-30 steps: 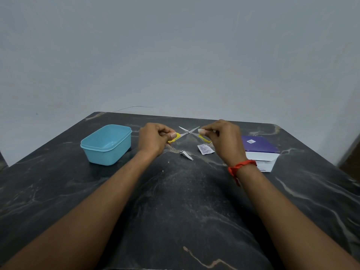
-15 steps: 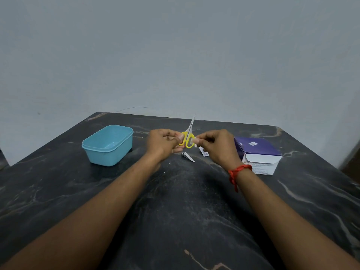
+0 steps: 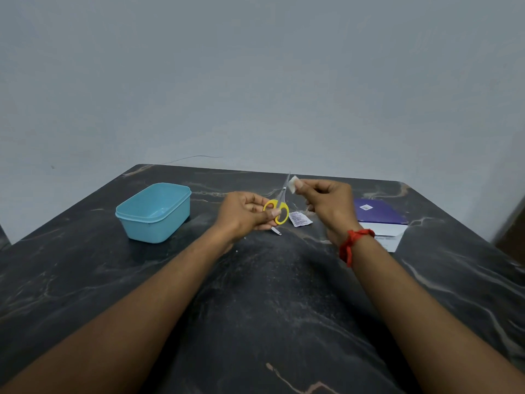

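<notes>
Small scissors (image 3: pixel 279 204) with yellow handles are held by my left hand (image 3: pixel 244 213) at the handles, blades closed and pointing up and away. My right hand (image 3: pixel 326 204), with a red thread at the wrist, pinches a small white piece (image 3: pixel 293 184) next to the blade tips. A white printed sachet (image 3: pixel 299 218) lies on the dark marble table (image 3: pixel 255 308) just below the scissors. A metal nail clipper (image 3: pixel 276 230) shows partly under my left hand.
An open light blue plastic box (image 3: pixel 154 211) stands at the left of the table. A purple and white carton (image 3: pixel 380 220) lies at the right, behind my right wrist. A grey wall rises behind the table's far edge.
The scissors' blades went from spread wide to closed and upright. My right hand let go of its handle and now holds a small white piece up by the blade tips.
</notes>
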